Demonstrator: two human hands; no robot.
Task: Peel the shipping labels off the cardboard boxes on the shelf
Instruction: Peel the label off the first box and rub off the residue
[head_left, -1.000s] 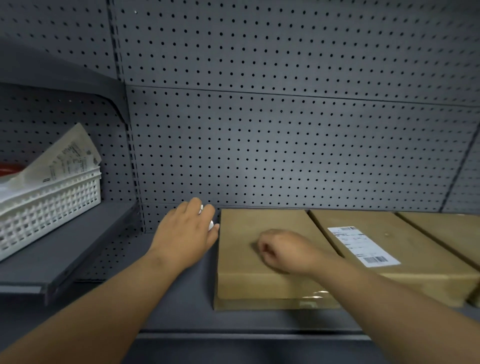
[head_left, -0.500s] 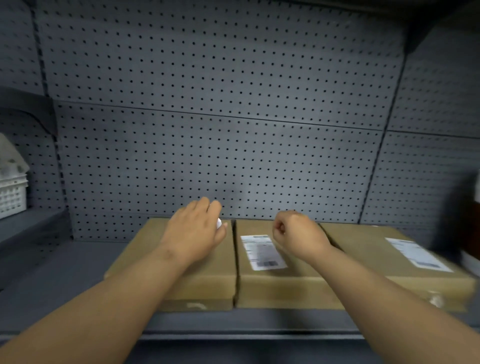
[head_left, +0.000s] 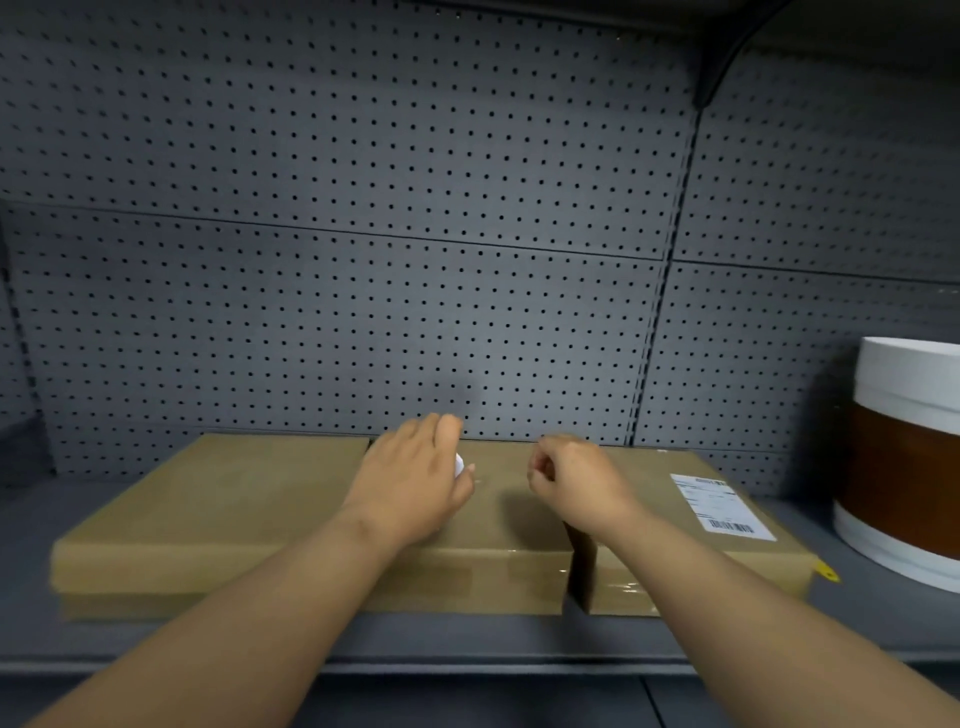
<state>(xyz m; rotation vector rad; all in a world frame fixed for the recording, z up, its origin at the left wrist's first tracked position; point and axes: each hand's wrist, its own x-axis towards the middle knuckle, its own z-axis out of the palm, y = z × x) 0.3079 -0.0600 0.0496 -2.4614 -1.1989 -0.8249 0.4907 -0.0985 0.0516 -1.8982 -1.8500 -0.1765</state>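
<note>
Left hand (head_left: 415, 483): over the middle cardboard box (head_left: 498, 525), fingers curled round a small white wad (head_left: 459, 464) that peeps out between thumb and fingers. Likely a peeled label balled up so it stays out of the way.
Right hand (head_left: 574, 480): over the seam between the middle box and the right box (head_left: 691, 525), fingers clenched loosely. I see nothing held in it; whether a fingertip touches the cardboard I cannot tell.
Left box (head_left: 208, 509): lies flat on the shelf (head_left: 467, 636), its top bare of any label.
Middle box: pressed against the left box, mostly covered by the two hands; no label shows on the part that can be seen.
Right box: separated from the middle box by a narrow dark gap at the near edge.
Shipping label (head_left: 721, 505): white with a barcode, stuck flat on the right box's top, towards its right end, well to the right of the right hand.
Progress, as a judgement: one label remains in sight, and the right hand is the nearer one to it.
Pegboard (head_left: 363, 260): grey backing behind the boxes.
White and brown drum (head_left: 904, 467): stands on the shelf to the right of the boxes, apart from them.
</note>
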